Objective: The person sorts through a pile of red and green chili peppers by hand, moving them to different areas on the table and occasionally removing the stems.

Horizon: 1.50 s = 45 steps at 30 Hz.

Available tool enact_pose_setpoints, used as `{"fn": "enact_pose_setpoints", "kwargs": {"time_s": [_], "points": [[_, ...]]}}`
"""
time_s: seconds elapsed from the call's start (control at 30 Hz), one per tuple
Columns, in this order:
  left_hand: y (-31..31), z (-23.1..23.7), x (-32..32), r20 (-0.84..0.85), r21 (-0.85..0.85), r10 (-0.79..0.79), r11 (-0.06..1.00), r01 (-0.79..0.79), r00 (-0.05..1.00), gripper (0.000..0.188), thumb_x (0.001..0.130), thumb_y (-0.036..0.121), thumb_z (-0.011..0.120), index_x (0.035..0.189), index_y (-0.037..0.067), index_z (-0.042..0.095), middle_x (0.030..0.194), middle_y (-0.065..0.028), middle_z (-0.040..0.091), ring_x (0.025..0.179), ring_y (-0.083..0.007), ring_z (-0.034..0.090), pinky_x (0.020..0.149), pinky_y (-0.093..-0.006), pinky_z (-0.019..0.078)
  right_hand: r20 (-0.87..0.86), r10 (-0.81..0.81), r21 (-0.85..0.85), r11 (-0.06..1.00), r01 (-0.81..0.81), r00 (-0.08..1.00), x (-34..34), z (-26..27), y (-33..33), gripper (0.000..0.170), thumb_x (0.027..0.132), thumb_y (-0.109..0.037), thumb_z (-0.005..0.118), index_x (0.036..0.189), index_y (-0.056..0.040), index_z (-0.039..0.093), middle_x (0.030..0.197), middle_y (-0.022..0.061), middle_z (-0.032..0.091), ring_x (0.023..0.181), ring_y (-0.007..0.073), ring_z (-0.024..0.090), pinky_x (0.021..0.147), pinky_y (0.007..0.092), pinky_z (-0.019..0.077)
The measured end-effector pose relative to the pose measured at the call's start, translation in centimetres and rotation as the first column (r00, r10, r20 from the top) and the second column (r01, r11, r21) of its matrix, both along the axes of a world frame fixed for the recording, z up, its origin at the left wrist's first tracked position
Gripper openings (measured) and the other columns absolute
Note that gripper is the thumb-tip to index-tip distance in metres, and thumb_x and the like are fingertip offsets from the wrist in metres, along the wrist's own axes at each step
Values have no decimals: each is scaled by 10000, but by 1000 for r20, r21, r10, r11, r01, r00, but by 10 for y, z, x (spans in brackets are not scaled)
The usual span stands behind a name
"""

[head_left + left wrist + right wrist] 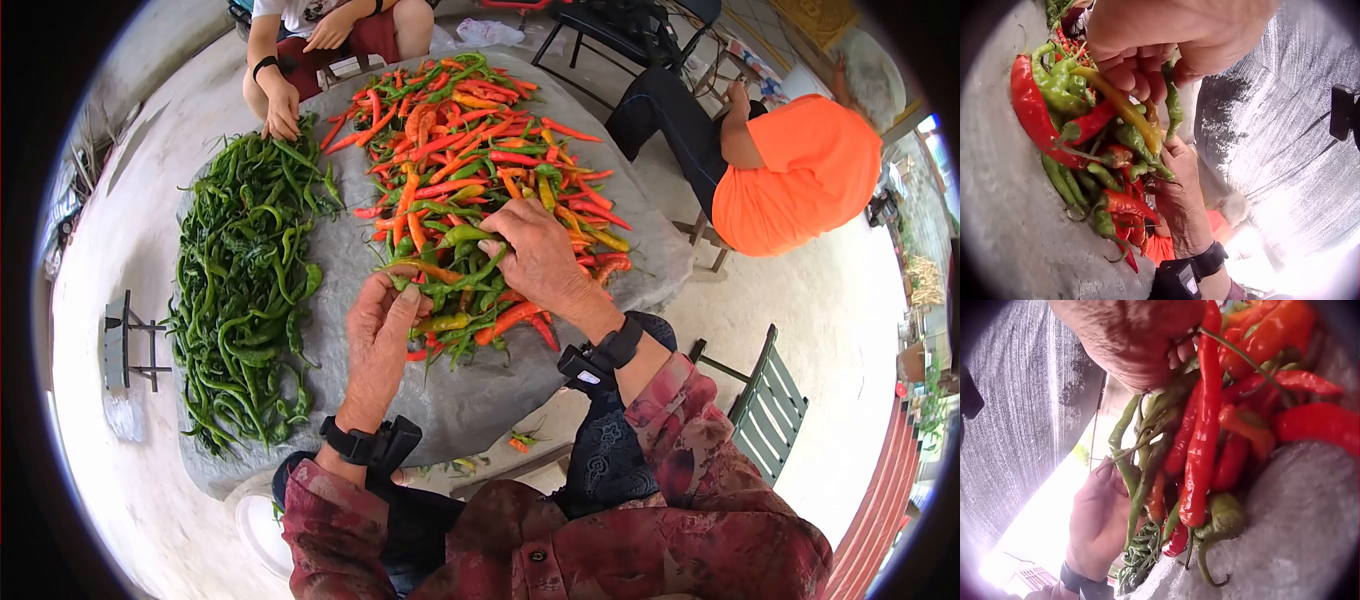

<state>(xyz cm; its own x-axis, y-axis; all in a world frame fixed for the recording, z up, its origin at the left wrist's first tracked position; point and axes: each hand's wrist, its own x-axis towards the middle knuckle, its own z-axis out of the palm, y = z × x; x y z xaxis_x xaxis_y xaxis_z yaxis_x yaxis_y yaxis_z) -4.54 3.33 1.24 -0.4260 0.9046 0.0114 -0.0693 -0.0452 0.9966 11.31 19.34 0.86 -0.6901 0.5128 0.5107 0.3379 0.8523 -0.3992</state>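
Head view, middle of the frame: the left hand pinches a slender green pepper between thumb and fingers, at upper centre in the left wrist view, beside a long, smooth yellow pepper. To its right, the right hand bends over green peppers; whether it grips one I cannot tell. Both work at the lower part of a glossy heap of red, orange and green peppers on a grey sheet. Farther left lies a dark green pepper heap; at upper right sits a person in a bright orange shirt.
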Motion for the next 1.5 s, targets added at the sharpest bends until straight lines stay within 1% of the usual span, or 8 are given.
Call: {"fn": "enact_pose_setpoints", "kwargs": {"time_s": [0.13,0.4,0.47,0.8,0.97,1.03,1.27,1.5], "points": [[1,-5,1,-54,61,32,998,-29,998,312,974,228,581,1217,36,541,810,6,590,764,-85,565,721,-239,464,-195,-152,-215,971,109,969,0,5,-2,175,854,-86,665,992,-10,591,882,138,613,795,317,623,702,393,505],[1,-10,0,-236,46,159,987,-152,959,437,944,181,633,1284,12,418,716,-26,590,663,-74,544,594,-230,424,-393,-69,-331,941,-71,917,6,20,-6,226,838,-73,708,1024,4,605,835,129,624,726,261,613,650,334,501],[1,-7,3,-260,39,169,986,-164,951,470,934,180,646,1302,12,408,702,-19,583,642,-67,529,575,-228,412,-423,86,-48,992,-118,902,6,16,-3,207,847,-54,716,1034,-6,640,900,96,640,802,193,620,685,298,505],[0,-6,10,-160,240,116,968,-75,980,364,910,140,682,1211,-5,539,742,1,587,679,-60,529,620,-220,440,-288,151,77,988,-134,946,1,19,-18,245,727,-5,727,961,-50,670,852,73,608,770,259,631,655,355,520],[-7,-6,4,-237,133,52,991,-20,970,223,942,131,643,1107,-17,627,835,-24,637,738,-67,559,673,-222,464,-276,269,212,953,-215,922,0,18,-24,300,720,-18,756,1006,-69,683,914,69,629,786,246,635,664,352,514],[-8,-6,3,-284,102,37,995,-8,958,202,949,132,634,1079,-21,649,855,-25,650,747,-67,567,682,-222,467,-281,258,226,954,-198,924,0,19,-23,293,701,-25,750,982,-67,679,888,59,620,783,243,631,666,358,512],[-6,-12,-8,50,145,28,989,-35,998,230,963,196,623,1091,10,664,842,-19,652,720,-65,547,665,-230,466,-212,-6,271,960,64,977,12,20,-1,347,651,-25,769,981,-83,677,833,51,608,817,232,628,683,359,511],[-4,-10,-7,254,177,-59,984,13,965,186,981,200,588,1083,56,648,841,6,588,728,-82,482,672,-237,402,-339,-185,-369,928,51,922,13,23,-8,231,852,-71,721,1066,-33,643,920,68,680,835,126,648,740,301,529]]}}
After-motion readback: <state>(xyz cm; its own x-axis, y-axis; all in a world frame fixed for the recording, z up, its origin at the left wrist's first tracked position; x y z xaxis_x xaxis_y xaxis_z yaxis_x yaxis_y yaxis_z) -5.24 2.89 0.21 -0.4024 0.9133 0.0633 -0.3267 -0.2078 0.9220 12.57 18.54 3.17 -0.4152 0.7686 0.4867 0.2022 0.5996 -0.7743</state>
